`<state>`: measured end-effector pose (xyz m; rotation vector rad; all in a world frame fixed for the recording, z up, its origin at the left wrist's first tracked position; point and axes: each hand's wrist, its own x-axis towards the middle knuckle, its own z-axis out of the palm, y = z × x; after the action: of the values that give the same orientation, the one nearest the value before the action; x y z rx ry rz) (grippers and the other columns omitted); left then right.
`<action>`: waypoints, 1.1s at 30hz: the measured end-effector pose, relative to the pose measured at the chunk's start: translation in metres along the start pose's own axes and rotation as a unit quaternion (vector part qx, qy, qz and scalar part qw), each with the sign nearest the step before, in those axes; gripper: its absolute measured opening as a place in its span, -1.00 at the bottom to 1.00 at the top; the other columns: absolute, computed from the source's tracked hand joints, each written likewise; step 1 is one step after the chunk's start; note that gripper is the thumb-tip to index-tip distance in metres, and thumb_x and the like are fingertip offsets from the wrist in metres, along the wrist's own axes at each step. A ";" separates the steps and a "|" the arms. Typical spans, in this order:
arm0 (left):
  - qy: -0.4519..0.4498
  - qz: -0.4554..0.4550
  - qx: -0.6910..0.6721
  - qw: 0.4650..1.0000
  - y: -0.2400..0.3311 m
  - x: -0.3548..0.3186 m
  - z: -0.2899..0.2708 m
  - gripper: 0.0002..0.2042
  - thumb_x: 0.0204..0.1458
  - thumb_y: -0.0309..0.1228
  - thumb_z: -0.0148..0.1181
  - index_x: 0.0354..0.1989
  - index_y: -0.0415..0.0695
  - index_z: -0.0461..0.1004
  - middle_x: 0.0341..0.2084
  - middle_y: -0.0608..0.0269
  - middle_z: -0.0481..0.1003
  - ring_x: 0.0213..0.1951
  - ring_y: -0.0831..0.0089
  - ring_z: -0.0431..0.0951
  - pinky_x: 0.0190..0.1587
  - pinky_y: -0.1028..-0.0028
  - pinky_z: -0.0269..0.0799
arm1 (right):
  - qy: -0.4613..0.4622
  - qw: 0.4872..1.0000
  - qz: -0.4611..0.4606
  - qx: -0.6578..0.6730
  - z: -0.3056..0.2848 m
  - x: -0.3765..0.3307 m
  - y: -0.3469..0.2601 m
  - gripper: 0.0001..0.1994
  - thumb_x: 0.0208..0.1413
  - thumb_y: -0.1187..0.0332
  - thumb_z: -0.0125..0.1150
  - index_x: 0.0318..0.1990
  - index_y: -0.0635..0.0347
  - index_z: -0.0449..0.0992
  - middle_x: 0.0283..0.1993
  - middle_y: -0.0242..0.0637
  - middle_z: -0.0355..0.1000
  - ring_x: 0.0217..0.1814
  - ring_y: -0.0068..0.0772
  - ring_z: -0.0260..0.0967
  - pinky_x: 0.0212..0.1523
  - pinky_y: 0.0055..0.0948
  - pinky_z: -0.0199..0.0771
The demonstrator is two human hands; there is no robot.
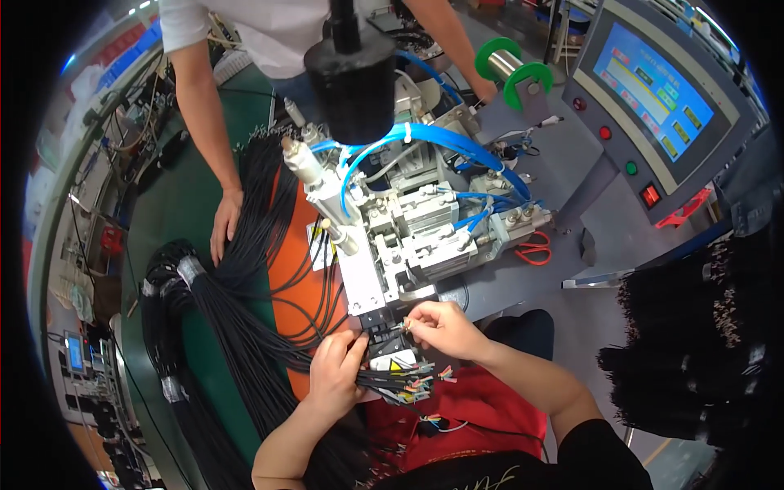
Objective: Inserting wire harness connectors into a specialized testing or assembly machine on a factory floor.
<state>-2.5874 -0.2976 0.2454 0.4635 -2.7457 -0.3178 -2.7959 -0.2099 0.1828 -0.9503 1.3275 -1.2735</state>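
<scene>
At the front of a metal machine (412,220), both of my hands work at its small black fixture (378,328). My right hand (445,329) is closed in a pinch at the fixture's right side, on the thin wire ends of a cable. On the left side my left hand (335,371) is curled, its thumb and forefinger closed on what looks like the same black cable; the fingers partly hide it. Just below lies a bunch of black cables (392,378) with stripped, coloured wire ends, passing beside my left hand.
Long bundles of black cable (237,327) cover the green table (216,384) at left. Across it, another person's hand (227,222) rests by the cables. A green wire spool (513,72), a control screen (649,90) and red-handled scissors (533,249) are to the right. More cables (665,351) hang there.
</scene>
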 end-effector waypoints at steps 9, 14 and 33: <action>-0.011 -0.026 0.005 1.000 0.007 -0.003 -0.001 -0.46 -0.43 -0.60 0.25 -0.08 -0.28 0.42 -0.20 0.00 0.37 -0.15 0.05 0.41 -0.13 0.23 0.37 | 0.020 0.999 -0.018 0.033 0.008 -0.009 0.005 -0.83 0.16 0.36 0.15 -0.33 0.32 0.47 -0.55 -0.44 0.42 -0.57 -0.74 0.30 -0.55 -0.68 0.32; -0.003 -0.030 -0.001 1.000 0.007 0.000 0.000 -0.47 -0.42 -0.63 0.24 -0.09 -0.28 0.43 -0.21 0.02 0.37 -0.19 0.05 0.41 -0.18 0.23 0.37 | 0.051 0.998 -0.047 0.001 0.006 -0.009 -0.002 -0.81 0.12 0.36 0.18 -0.39 0.35 0.49 -0.60 -0.36 0.43 -0.60 -0.69 0.32 -0.57 -0.59 0.33; 0.007 0.032 -0.098 0.995 -0.001 0.003 -0.004 -0.65 -0.33 -0.50 0.32 -0.27 -0.17 0.42 -0.54 0.22 0.45 -0.51 0.24 0.46 -0.42 0.35 0.30 | 0.036 0.983 -0.178 0.002 0.017 -0.032 -0.025 -0.88 0.03 0.48 0.26 -0.26 0.26 0.52 -0.48 -0.43 0.41 -0.59 -0.74 0.21 -0.57 -0.69 0.20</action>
<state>-2.5882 -0.3005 0.2499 0.3247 -2.6749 -0.5579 -2.7766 -0.1844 0.2130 -1.1857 1.2448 -1.5917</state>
